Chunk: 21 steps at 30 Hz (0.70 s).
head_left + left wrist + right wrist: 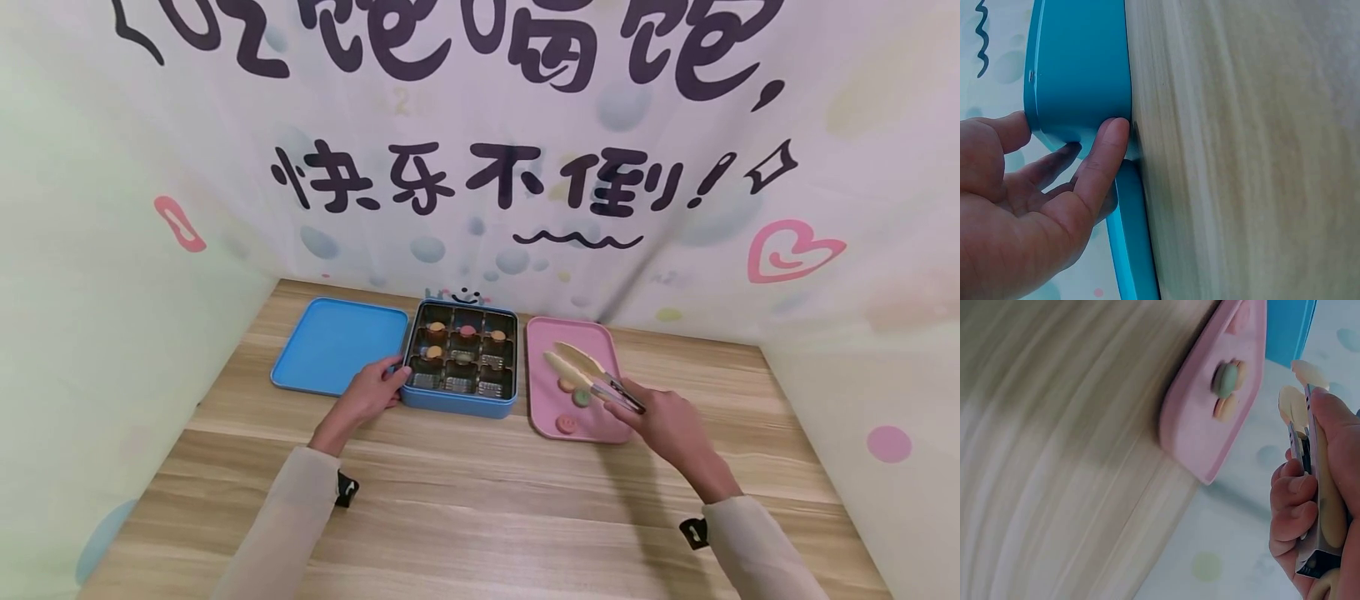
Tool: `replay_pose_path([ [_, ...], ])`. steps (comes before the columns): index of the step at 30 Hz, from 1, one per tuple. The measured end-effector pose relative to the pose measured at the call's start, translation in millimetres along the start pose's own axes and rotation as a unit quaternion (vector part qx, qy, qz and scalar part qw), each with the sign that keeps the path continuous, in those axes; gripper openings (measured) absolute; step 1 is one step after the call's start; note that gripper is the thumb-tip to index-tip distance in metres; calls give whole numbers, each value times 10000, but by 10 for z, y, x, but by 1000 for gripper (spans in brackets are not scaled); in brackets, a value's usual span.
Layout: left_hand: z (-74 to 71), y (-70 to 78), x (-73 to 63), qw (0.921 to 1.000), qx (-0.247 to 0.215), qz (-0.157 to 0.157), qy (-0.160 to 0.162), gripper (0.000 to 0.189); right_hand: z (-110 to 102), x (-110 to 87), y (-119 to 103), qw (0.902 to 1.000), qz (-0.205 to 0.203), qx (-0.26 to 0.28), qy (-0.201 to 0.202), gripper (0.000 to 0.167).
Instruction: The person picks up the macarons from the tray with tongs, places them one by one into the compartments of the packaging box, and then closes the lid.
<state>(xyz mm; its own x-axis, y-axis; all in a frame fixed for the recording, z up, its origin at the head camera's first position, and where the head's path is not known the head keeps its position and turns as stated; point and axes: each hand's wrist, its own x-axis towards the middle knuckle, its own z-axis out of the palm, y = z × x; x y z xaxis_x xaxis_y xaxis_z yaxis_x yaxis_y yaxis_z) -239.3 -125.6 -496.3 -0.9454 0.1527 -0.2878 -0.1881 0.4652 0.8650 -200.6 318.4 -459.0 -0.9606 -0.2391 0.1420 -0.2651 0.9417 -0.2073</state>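
Note:
A blue square box (459,404) with a dark divided insert stands in the middle of the table, several small macarons (468,331) in its compartments. My left hand (371,390) holds the box's left side, with the thumb at the rim and fingers against the side wall (1082,69). In my right hand (671,423) is a pair of tongs (617,390) with beige tips. Those tips are spread apart over the pink tray (543,396), with nothing between them. On the tray lie a green macaron (1227,380), a pale orange one (1227,407) and a pink one (566,424).
A blue lid (341,342) lies flat to the left of the box, close beside it. Behind the table hangs a printed cloth (480,200) with large black characters, and more cloth closes off both sides. The wood table (480,492) extends toward me.

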Motion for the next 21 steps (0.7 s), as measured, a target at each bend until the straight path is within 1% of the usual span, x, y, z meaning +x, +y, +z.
replay_pose_path([
  [4,-4,-3,6,10000,-8,10,4,57,-9,-60,86,9999,-72,-75,54,52],
  [9,-2,-7,6,10000,-8,27,-12,57,-28,-128,164,9997,-96,-205,-87,47],
  [15,-5,-1,5,10000,-1,11,-36,57,-68,-201,250,9994,-77,-282,-186,50],
  [21,-6,0,10,10000,32,-23,-34,58,-85,-267,330,9992,-80,-287,-254,47],
])
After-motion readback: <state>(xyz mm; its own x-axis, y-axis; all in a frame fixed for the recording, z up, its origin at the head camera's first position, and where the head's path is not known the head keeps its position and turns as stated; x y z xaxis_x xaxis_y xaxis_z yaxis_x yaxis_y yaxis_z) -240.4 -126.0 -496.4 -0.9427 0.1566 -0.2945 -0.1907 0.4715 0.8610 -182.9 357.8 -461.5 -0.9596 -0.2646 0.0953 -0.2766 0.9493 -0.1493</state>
